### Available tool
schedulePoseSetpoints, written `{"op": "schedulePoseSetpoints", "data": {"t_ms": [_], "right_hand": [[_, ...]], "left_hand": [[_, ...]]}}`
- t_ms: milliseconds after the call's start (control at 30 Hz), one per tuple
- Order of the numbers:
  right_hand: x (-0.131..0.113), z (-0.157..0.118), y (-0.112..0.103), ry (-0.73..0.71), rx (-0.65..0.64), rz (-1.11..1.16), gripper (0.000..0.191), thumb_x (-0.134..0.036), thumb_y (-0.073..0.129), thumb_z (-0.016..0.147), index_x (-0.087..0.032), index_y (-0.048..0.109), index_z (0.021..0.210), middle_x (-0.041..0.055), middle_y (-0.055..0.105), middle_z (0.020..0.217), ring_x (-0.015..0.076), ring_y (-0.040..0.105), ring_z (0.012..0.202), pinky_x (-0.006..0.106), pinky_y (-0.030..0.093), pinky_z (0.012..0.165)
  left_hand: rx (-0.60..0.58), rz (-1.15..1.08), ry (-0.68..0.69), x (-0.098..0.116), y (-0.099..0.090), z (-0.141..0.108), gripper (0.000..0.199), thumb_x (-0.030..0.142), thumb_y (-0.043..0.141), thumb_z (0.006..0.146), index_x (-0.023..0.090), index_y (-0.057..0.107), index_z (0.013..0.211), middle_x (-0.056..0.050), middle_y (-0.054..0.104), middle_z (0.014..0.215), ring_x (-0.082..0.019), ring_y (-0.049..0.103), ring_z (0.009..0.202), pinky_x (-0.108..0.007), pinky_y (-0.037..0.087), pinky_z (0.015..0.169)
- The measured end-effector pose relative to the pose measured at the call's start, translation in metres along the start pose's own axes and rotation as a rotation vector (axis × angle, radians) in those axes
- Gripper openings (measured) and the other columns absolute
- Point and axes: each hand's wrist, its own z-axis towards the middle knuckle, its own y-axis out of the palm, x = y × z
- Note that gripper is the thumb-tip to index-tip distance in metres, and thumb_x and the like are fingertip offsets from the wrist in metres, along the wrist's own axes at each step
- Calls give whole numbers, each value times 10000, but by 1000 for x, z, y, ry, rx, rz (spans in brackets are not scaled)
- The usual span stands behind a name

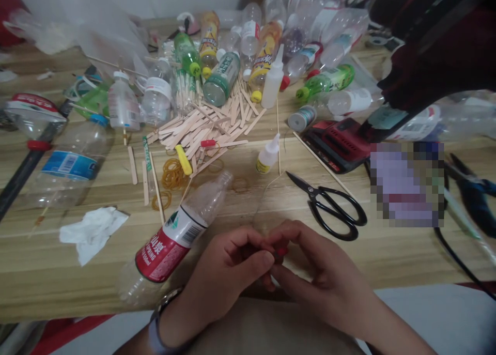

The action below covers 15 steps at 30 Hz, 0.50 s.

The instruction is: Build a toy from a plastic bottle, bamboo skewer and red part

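My left hand [236, 259] and my right hand [313, 264] meet at the table's front edge, fingertips pinched together. Between them shows a small red piece [282, 252], mostly covered by fingers; its kind is unclear. It sits in my right fingertips, and what my left fingers pinch is hidden. A thin thread [259, 205] curves over the table just beyond the hands. Beside my left forearm an uncapped clear plastic bottle [166, 246] with a red and white label lies on its side. Black-handled scissors [329, 205] rest past my right hand, blades slightly apart.
Behind lie wooden craft sticks [217, 127], rubber bands [174, 174], a small glue bottle [267, 153] and a yellow piece [183, 159]. A crumpled tissue [93, 231] is at left. A red-and-black power tool [341, 143] stands at right. Several plastic bottles [227, 78] crowd the back.
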Motion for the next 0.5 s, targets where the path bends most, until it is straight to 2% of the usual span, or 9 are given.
{"op": "schedulePoseSetpoints", "data": {"t_ms": [300,500], "right_hand": [[0,0,2,98,31,1,148,-157,609,838,-255,651,941,-1,710,845,173,675,761,287,532,674],[5,2,7,214,-13,184,73,-214,595,893,-238,653,930,14,702,818,183,681,760,288,530,642]], "left_hand": [[19,97,77,-3,-2,0,94,250,699,818,192,668,751,40,623,650,-110,621,584,-218,498,609],[78,259,211,-5,-3,-3,73,199,687,839,206,701,768,37,623,750,-103,648,608,-205,503,596]]}}
